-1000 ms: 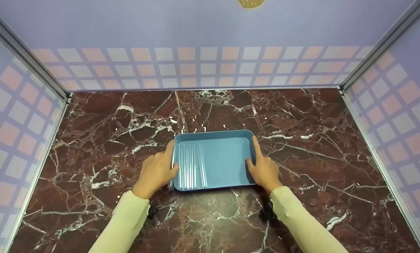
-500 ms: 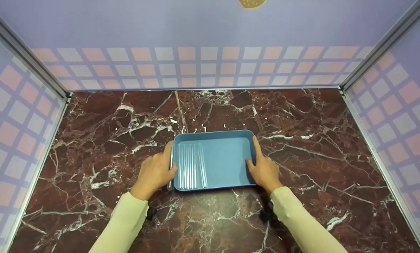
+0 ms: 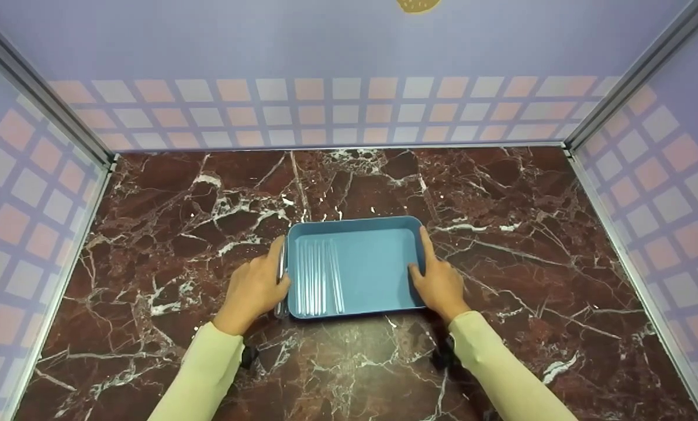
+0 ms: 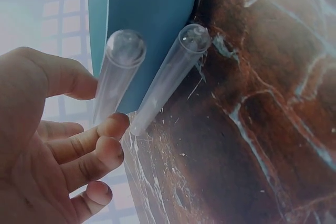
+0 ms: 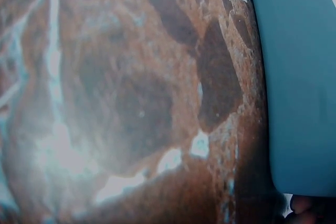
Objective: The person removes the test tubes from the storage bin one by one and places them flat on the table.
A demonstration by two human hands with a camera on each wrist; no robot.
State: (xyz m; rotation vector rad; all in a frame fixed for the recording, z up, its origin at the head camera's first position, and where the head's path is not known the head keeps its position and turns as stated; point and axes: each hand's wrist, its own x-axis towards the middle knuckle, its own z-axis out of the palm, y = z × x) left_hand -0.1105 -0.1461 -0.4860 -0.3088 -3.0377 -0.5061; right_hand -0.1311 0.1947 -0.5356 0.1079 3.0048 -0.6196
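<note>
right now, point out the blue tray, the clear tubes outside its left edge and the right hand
blue rectangular plastic tray point(image 3: 378, 275), head view, bare floor
clear plastic tubes point(image 4: 165, 77), left wrist view, mid-body of one tube
right hand point(image 3: 439, 283), head view, back of hand

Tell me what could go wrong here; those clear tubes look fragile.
The two clear tubes lie outside the blue tray by the left hand; a nudge could roll them across the marble. The right hand grips the tray's rim, so shifting it might rattle the tubes inside.

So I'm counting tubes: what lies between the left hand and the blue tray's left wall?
Two clear tubes lie against the blue tray, beside the left hand; the left wrist view shows them.
</note>
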